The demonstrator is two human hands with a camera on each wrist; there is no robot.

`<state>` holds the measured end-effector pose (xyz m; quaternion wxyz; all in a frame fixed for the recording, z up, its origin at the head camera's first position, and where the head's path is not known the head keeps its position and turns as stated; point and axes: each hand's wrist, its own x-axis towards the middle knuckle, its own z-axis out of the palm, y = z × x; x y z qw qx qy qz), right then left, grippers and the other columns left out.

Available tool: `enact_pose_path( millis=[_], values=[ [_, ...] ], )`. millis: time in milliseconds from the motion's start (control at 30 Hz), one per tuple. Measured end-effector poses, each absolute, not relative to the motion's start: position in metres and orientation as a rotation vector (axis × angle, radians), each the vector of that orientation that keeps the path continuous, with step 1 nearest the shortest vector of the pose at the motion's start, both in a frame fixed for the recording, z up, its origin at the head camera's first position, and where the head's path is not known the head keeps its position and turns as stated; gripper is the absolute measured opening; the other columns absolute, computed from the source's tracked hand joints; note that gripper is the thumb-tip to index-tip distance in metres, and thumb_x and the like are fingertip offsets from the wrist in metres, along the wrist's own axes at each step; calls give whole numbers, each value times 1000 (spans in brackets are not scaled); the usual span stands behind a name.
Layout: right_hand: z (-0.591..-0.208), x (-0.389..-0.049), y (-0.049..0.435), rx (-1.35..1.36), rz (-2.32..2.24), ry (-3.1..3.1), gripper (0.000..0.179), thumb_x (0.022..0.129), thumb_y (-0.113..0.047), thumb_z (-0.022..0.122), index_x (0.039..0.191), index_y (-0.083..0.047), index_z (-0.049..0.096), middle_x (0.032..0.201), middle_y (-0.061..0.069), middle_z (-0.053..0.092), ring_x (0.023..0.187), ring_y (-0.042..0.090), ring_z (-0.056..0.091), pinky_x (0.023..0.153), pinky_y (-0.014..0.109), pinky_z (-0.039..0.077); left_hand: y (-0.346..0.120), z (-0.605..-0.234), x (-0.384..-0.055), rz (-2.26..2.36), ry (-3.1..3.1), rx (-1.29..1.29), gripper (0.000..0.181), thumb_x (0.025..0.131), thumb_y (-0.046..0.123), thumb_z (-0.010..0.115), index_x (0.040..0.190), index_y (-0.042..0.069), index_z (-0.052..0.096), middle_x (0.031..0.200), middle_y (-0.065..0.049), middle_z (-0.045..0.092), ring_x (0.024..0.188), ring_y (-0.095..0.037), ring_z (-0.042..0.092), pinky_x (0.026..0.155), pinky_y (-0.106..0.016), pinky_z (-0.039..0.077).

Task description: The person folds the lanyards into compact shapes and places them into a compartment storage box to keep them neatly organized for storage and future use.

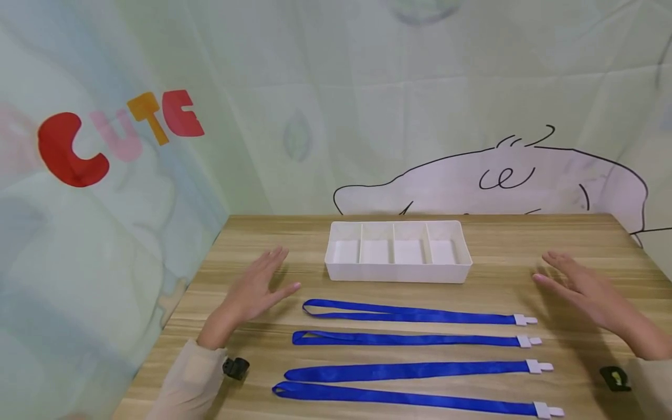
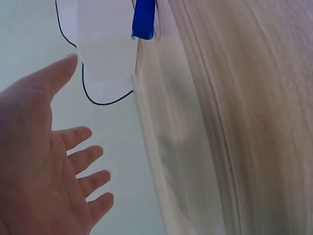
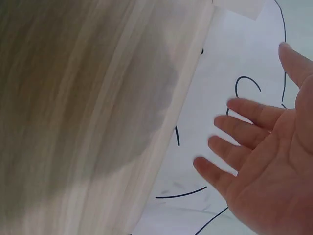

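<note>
Several blue lanyards lie stretched side by side across the table, their white plastic clips pointing right; the farthest lanyard [image 1: 441, 315] and the nearest lanyard [image 1: 409, 398] bound the row. Behind them stands a white divided tray [image 1: 399, 273] whose compartments hold nothing visible. My left hand [image 1: 252, 294] hovers left of the tray, thumb spread and fingers straight, touching nothing. On the other side my right hand [image 1: 598, 294] is held above the table, right of the clips, its fingers extended. Both palms show bare in the wrist views.
The wooden table [image 1: 504, 245] ends at a printed cloth backdrop [image 1: 336, 105], which also hangs along the left side. Small black devices sit at the left wrist [image 1: 236, 368] and the right wrist [image 1: 615, 378].
</note>
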<state>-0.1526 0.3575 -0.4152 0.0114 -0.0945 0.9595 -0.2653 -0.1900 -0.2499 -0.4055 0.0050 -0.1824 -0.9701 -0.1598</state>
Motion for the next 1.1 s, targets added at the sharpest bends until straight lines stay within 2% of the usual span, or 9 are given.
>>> enact_pose_path(
  millis=[100, 200, 267, 333, 433, 533, 800, 1100],
  values=[
    [-411, -153, 354, -311, -840, 2954, 68, 103, -38, 55, 144, 13, 38, 146, 41, 32, 130, 64, 28, 98, 79, 25, -248, -405, -188, -535, -3044, -621, 83, 94, 57, 59, 155, 6, 34, 159, -15, 30, 144, -42, 27, 113, -63, 24],
    [-410, -153, 349, -364, -805, 2966, 58, 99, -35, 63, 133, 12, 53, 133, 38, 50, 121, 58, 44, 91, 72, 40, -246, -402, -185, -608, -3046, -659, 77, 93, 52, 64, 150, 6, 43, 154, -17, 39, 141, -41, 35, 111, -62, 30],
    [-410, -154, 347, -418, -783, 2974, 49, 97, -31, 68, 124, 9, 62, 120, 31, 61, 111, 48, 56, 87, 62, 50, -245, -400, -184, -661, -3043, -696, 72, 93, 49, 67, 147, 5, 48, 150, -19, 44, 138, -41, 38, 110, -63, 32],
    [-411, -154, 345, -485, -767, 2972, 40, 94, -27, 71, 116, 7, 67, 108, 20, 68, 98, 33, 63, 81, 48, 56, -244, -399, -183, -714, -3054, -716, 68, 92, 46, 69, 144, 5, 52, 147, -19, 47, 137, -41, 40, 109, -62, 34],
    [-412, -153, 342, -580, -789, 2946, 28, 91, -21, 75, 108, 2, 71, 97, 2, 69, 84, 10, 61, 71, 30, 56, -242, -398, -181, -772, -3073, -750, 64, 92, 44, 70, 141, 6, 55, 145, -17, 50, 135, -39, 42, 108, -60, 36],
    [-413, -151, 339, -630, -812, 2895, 23, 89, -18, 77, 103, 0, 71, 90, -5, 65, 77, 1, 55, 65, 24, 54, -240, -399, -180, -818, -3086, -788, 61, 92, 41, 72, 139, 5, 57, 142, -15, 53, 134, -38, 45, 107, -58, 39],
    [-415, -150, 336, -613, -820, 2736, 20, 89, -19, 77, 99, -3, 71, 86, -5, 63, 73, 3, 53, 62, 23, 51, -236, -405, -182, -852, -3040, -979, 49, 91, 24, 75, 132, 1, 61, 130, -12, 62, 117, -32, 58, 98, -51, 49],
    [-417, -155, 335, -648, -810, 2670, 21, 87, -18, 78, 97, -1, 71, 83, -6, 63, 71, 3, 53, 61, 24, 51, -230, -408, -185, -875, -3036, -1022, 43, 92, 17, 75, 128, -3, 63, 123, -14, 66, 107, -29, 62, 90, -45, 54]
  ],
)
